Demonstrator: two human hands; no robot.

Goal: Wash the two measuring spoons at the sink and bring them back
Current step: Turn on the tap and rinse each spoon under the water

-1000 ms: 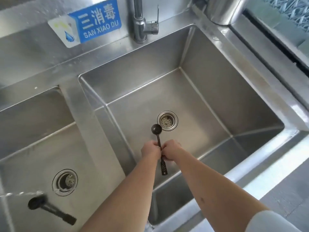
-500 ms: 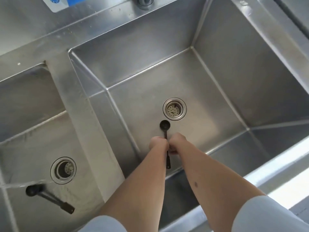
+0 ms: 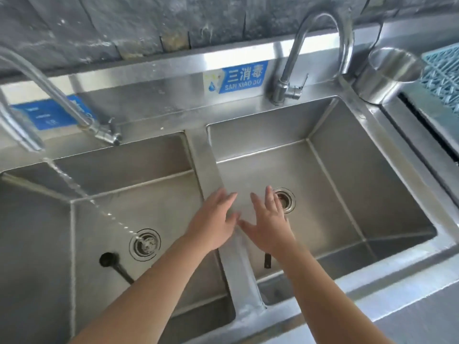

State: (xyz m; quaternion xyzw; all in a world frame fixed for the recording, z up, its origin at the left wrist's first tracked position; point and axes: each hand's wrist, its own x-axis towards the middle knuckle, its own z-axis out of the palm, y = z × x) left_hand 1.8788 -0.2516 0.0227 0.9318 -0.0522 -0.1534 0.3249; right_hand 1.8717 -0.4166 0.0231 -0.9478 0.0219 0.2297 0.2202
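One black measuring spoon (image 3: 109,261) lies on the floor of the left basin (image 3: 44,244), bowl near the drain, its handle partly hidden by my left forearm. Of the second black spoon only the handle end (image 3: 267,260) shows, on the floor of the right basin (image 3: 347,194), under my right wrist. My left hand (image 3: 214,223) hovers over the divider between the basins, fingers spread, holding nothing. My right hand (image 3: 269,223) is beside it over the right basin, fingers spread and empty.
The left faucet (image 3: 22,130) runs a stream of water onto the left drain (image 3: 144,244). The right faucet (image 3: 320,40) stands over the right basin, dry. A steel cup (image 3: 387,75) and a teal rack (image 3: 444,75) sit at the right.
Both hands let go of the spoon they held over the right basin and opened; it now lies on the basin floor. The camera tilted up, showing the faucets.
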